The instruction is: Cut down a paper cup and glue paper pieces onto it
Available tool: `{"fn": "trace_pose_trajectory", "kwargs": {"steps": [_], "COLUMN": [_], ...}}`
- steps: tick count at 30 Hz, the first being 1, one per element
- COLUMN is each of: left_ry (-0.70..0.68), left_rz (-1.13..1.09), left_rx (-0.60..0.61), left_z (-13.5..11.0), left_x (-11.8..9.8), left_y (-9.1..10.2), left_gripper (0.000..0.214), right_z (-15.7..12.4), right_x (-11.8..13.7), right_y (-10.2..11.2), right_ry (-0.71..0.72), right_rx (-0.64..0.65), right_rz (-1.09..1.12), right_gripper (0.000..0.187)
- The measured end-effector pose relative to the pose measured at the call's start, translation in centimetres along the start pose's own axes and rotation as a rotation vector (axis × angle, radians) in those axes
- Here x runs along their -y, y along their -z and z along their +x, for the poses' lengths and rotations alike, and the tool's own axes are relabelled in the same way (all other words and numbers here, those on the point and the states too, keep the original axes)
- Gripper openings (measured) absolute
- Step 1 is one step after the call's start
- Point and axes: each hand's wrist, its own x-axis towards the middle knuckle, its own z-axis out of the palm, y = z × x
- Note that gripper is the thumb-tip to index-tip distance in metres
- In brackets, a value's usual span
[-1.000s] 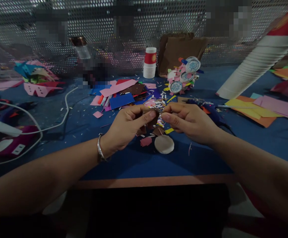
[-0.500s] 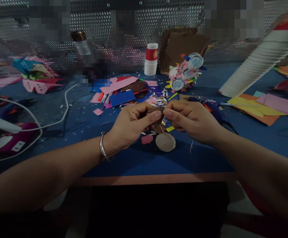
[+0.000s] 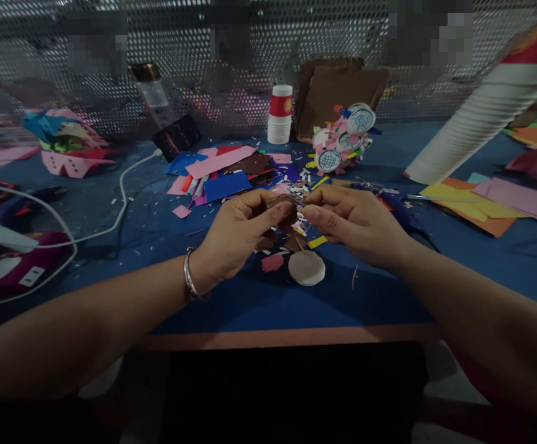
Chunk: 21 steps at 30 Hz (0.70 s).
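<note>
My left hand [image 3: 231, 240], with a silver bangle at the wrist, is closed on a small dark brown piece [image 3: 289, 217], apparently paper. At this piece's right end, the fingertips of my right hand [image 3: 363, 225] are pinched; they seem to grip its edge, though the contact is partly hidden. Both hands are raised slightly above the table. Below them lies a pale round disc [image 3: 306, 267], flat on the blue surface. Around the disc are a pink paper scrap [image 3: 272, 263], a yellow strip [image 3: 317, 242] and brown scraps [image 3: 295, 243].
Coloured paper [image 3: 227, 186] is piled behind my hands. Farther back stand stacked paper cups [image 3: 280, 117], a cardboard piece [image 3: 337, 98] and a decorated paper craft [image 3: 342, 145]. A long cup stack [image 3: 481, 111] leans at right. A phone [image 3: 176, 137] and white cable [image 3: 122, 194] lie left.
My right fingertips have shifted slightly along the brown piece, and its edge is turned differently. The view has tilted a little; the disc remains on the table.
</note>
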Motion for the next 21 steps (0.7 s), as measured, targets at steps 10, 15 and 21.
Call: {"fn": "trace_pose_trajectory", "kwargs": {"steps": [10,15,21], "left_ry": [-0.029,-0.006,-0.020], "left_rz": [-0.033,-0.066,-0.070], "left_rx": [0.109,0.101,0.109], "left_z": [-0.37,-0.47,-0.50], "left_x": [-0.16,0.18,0.69], "left_y": [-0.46,-0.76,-0.79], "left_gripper": [0.050,0.048,0.043], "right_z": [-0.34,-0.57,-0.39], "right_x": [0.44,-0.06,-0.07], "right_y": [-0.02,-0.51,-0.31], "right_ry": [0.048,0.036,0.000], "right_rx": [-0.061,-0.109,-0.027], "right_rz": [-0.174,-0.173,-0.075], "right_gripper": [0.053,0.053,0.052]}}
